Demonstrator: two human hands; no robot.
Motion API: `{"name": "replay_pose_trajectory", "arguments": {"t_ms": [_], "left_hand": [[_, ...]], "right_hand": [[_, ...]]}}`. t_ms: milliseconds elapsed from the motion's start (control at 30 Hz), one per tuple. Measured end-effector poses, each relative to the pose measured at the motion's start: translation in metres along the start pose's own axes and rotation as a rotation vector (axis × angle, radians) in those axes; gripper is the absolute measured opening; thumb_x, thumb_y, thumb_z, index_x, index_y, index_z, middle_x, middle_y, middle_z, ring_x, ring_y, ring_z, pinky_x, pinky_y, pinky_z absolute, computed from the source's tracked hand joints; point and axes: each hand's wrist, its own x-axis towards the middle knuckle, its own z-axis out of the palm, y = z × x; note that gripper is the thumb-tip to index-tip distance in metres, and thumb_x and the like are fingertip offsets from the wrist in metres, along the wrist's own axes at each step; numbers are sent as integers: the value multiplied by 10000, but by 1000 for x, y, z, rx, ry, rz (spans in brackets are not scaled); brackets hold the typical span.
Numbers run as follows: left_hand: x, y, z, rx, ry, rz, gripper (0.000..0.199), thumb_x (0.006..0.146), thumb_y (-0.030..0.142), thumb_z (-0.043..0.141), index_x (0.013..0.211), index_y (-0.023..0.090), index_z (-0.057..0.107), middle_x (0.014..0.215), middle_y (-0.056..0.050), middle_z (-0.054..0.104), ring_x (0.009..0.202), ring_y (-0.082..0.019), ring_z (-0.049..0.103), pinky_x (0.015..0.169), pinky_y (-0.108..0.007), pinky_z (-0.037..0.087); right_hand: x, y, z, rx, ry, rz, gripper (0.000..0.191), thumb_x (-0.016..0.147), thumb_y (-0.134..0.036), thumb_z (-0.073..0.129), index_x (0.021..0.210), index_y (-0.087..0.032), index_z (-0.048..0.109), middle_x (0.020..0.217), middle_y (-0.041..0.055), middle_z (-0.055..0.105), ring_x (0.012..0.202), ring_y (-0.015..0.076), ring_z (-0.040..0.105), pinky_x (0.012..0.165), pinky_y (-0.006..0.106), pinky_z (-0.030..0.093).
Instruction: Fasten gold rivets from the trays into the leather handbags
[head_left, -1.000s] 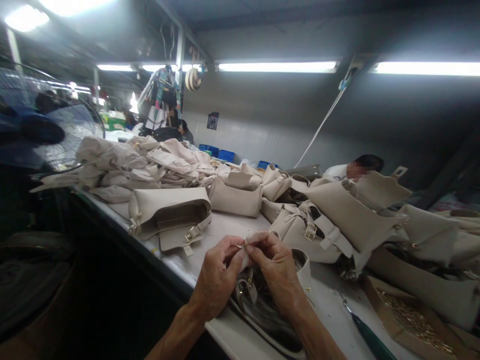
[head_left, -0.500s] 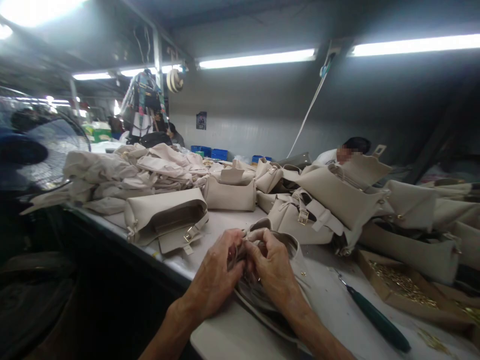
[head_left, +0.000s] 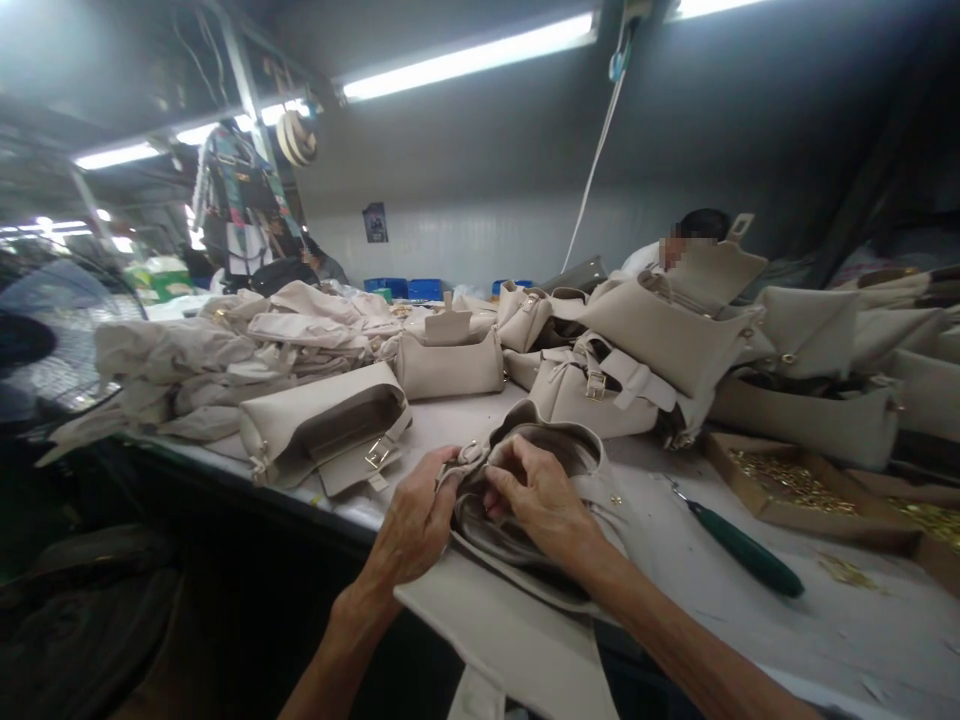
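Note:
A beige handbag [head_left: 517, 620] lies with its mouth up in front of me, its flap hanging over the table's near edge. My left hand [head_left: 416, 515] is closed on the bag's left end, beside a small metal fitting [head_left: 471, 452]. Over the mouth, my right hand [head_left: 544, 505] has its thumb and forefinger pinched together close to that end; what lies between them is hidden. A small gold stud [head_left: 616, 500] shows on the bag's right side. Right of the bag rests a hook tool [head_left: 742, 550] with a green handle.
Cardboard trays [head_left: 780, 512] of small gold hardware stand at the right, with loose gold pieces [head_left: 847, 572] nearby. Beige bags [head_left: 450, 365] and a pile of beige pieces [head_left: 180, 350] cover the table's far side. Another person [head_left: 645, 258] sits behind them. A fan [head_left: 67, 330] stands left.
My hands have moved apart slightly, showing the bag's opening and the metal fitting at its left end. More of the flap hangs in view. The camera view has tilted and shifted.

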Motion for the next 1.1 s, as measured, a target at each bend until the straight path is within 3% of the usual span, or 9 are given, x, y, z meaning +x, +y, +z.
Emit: {"name": "replay_pose_trajectory", "arguments": {"t_ms": [133, 267, 400, 533, 767, 933, 1100], "left_hand": [[5, -6, 6, 51, 42, 38, 338, 938, 298, 337, 1157, 146, 545, 1166, -108, 612, 1080, -194, 557, 963, -340, 417], [8, -10, 9, 62, 93, 71, 351, 935, 292, 334, 1157, 132, 552, 1245, -118, 581, 1157, -204, 526, 1013, -356, 389], [8, -8, 6, 30, 46, -11, 362, 948, 330, 323, 1192, 151, 521, 1149, -98, 634, 1044, -195, 588, 910, -329, 451], [5, -1, 3, -10, -47, 1, 343, 946, 328, 352, 1218, 180, 500, 1182, -79, 614, 1071, -176, 571, 927, -293, 436], [13, 1, 10, -12, -37, 4, 301, 863, 196, 469, 1155, 206, 538, 1083, -35, 648, 991, -160, 599, 875, -268, 465], [21, -14, 13, 69, 23, 50, 286, 872, 290, 470, 1119, 175, 555, 1060, -74, 666, 946, -194, 630, 839, -316, 489], [20, -21, 13, 98, 79, 66, 335, 902, 365, 440, 1127, 156, 574, 1070, -103, 660, 967, -204, 625, 866, -335, 490]], "right_hand": [[2, 2, 8, 150, 43, 77, 76, 835, -135, 496, 781, -187, 481, 564, -22, 623, 484, 134, 617, 512, 248, 545], [4, 9, 14, 267, 65, 64, 67, 824, -197, 530, 780, -180, 482, 580, -1, 646, 496, 144, 633, 519, 253, 554], [3, 9, 15, 454, 103, 24, 162, 814, -287, 581, 787, -174, 469, 620, 14, 658, 535, 139, 649, 553, 241, 564], [3, 3, 12, 589, 123, -28, 254, 795, -355, 642, 806, -166, 474, 782, 52, 690, 608, 141, 673, 580, 229, 568], [12, 2, 3, 563, 82, -40, 304, 758, -373, 690, 807, -155, 485, 761, 56, 695, 582, 138, 667, 549, 214, 559], [14, 4, -7, 548, 83, -43, 278, 758, -356, 675, 800, -159, 483, 719, 35, 677, 548, 126, 645, 538, 224, 557], [4, 6, -11, 340, 38, -120, 142, 797, -281, 598, 790, -163, 520, 638, -1, 636, 511, 118, 608, 510, 218, 518]]}}
